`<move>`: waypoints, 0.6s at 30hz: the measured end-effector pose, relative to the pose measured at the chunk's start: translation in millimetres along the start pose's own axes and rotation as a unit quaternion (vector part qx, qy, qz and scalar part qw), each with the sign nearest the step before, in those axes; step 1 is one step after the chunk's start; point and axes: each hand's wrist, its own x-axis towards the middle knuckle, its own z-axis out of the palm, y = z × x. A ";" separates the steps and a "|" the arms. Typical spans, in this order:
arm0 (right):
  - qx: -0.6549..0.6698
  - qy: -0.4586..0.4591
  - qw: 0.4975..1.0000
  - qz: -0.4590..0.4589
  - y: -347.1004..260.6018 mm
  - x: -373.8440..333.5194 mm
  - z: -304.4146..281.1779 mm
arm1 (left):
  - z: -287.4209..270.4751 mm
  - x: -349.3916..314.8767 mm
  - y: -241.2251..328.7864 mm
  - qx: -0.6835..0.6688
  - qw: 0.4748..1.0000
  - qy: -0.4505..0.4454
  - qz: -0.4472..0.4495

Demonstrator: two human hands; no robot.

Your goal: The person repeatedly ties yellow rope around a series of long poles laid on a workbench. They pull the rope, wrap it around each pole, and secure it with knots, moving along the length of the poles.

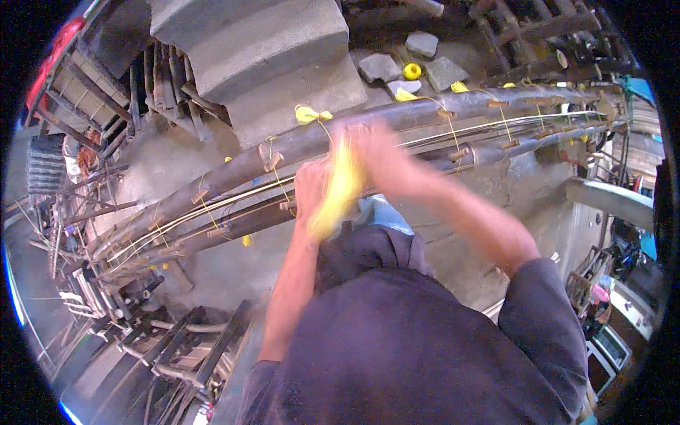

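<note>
Yellow bundle (343,185) between left hand (309,188) and right hand (374,152), over dark poles (411,113) (motion blur; cannot tell either grip). Yellow cords (504,122) already span poles to both sides; stretch at hands seems unfinished.

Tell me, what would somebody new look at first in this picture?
Probably the bright yellow bundle, blurry in the middle, by the left hand and the right hand. Next might be the long dark poles stretching across the picture, with yellow ties along them. Near the top, a round yellow thing sits among grey stones, right of big concrete steps.
</note>
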 end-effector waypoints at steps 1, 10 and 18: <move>0.008 -0.065 0.998 -0.002 -6.1 -44.5 26.2 | 4.0 -3.0 -1.6 0.006 1.000 0.000 0.015; -0.203 -0.124 0.971 -0.005 63.8 -95.0 120.1 | -11.8 131.7 14.8 -0.283 0.931 -0.093 -0.211; -0.158 0.012 0.987 0.000 39.6 -104.9 113.7 | -26.8 155.8 -61.7 -0.058 0.987 -0.151 -0.011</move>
